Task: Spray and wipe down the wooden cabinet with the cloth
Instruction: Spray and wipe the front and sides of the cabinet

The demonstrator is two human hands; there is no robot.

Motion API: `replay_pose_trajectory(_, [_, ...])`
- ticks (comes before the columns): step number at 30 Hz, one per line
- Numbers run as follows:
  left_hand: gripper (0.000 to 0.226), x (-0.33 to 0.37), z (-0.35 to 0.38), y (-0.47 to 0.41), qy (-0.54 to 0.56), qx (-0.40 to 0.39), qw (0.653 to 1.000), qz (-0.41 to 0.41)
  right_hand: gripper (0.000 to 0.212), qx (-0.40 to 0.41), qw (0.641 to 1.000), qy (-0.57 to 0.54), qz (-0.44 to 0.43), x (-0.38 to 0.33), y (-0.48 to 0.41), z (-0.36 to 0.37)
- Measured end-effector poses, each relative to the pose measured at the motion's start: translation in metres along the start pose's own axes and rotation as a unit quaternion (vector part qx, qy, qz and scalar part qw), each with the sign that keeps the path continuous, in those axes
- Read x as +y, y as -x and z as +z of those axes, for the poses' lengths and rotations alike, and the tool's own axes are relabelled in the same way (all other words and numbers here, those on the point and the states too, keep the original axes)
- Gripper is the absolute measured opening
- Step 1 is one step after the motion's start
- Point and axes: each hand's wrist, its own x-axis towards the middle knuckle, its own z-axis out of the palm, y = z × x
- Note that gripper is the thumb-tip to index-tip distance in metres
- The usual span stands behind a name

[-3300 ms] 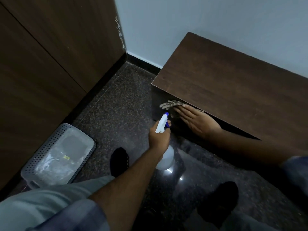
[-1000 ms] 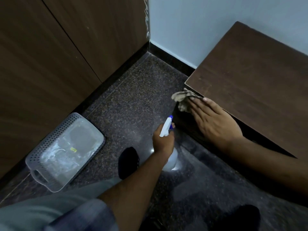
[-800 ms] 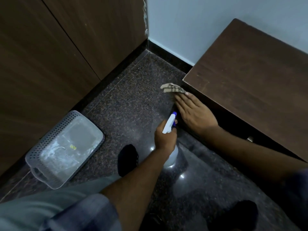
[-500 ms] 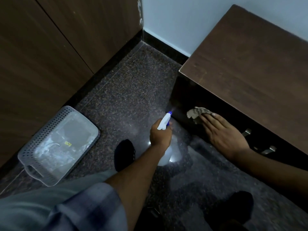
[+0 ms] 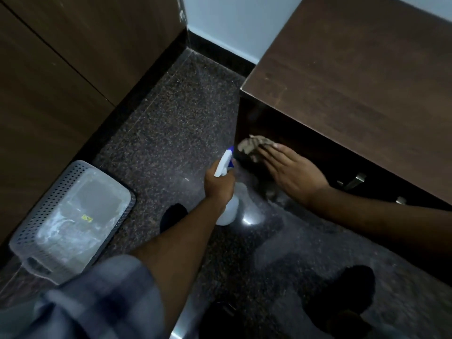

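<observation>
Cabinet in dark brown wood [image 5: 354, 77] stands at your right, your flat right hand [image 5: 293, 172] pinning the crumpled beige cloth [image 5: 253, 146] low on its shadowed front while your left hand [image 5: 219, 185] grips the white spray bottle [image 5: 226, 189], whose nozzle points past the corner, so a squeeze may wet the speckled floor [image 5: 171, 133].

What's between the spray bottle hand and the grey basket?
Only bare speckled floor separates the left hand from the perforated basket, per the head view.

I see the basket [image 5: 73, 216] on the floor [image 5: 159, 133] at left, the cabinet [image 5: 354, 69] at right, my left hand [image 5: 219, 185] with the spray bottle [image 5: 226, 189] between them, the cloth [image 5: 253, 145] under my right hand [image 5: 293, 174] on the cabinet front.
</observation>
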Motion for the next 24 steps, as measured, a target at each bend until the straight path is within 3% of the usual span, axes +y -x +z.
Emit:
replay_pose_trajectory(5, [0.043,-0.009,0.009,0.005,-0.015,0.022,1.0,-0.01,0.063,-0.074,0.997,0.003,-0.029,-0.03,-0.062,0.01])
replay_pose_trajectory(10, [0.043,-0.007,0.009,0.003,-0.01,0.026,0.999,-0.035,0.06,-0.167,0.984,-0.029,-0.053,-0.042,0.0,0.034])
replay_pose_trajectory(14, [0.03,-0.009,0.01,0.0,-0.045,0.011,0.997,-0.068,0.061,-0.157,0.986,-0.02,-0.059,-0.028,0.031,0.027])
replay_pose_trajectory(19, [0.05,-0.016,0.007,0.012,-0.03,0.003,0.998,-0.061,0.058,-0.063,0.997,-0.024,-0.027,-0.028,-0.037,0.013])
replay_pose_trajectory(24, [0.046,-0.029,0.002,0.014,-0.011,0.003,0.998,-0.063,0.062,-0.142,0.989,-0.024,-0.043,-0.064,-0.042,0.041])
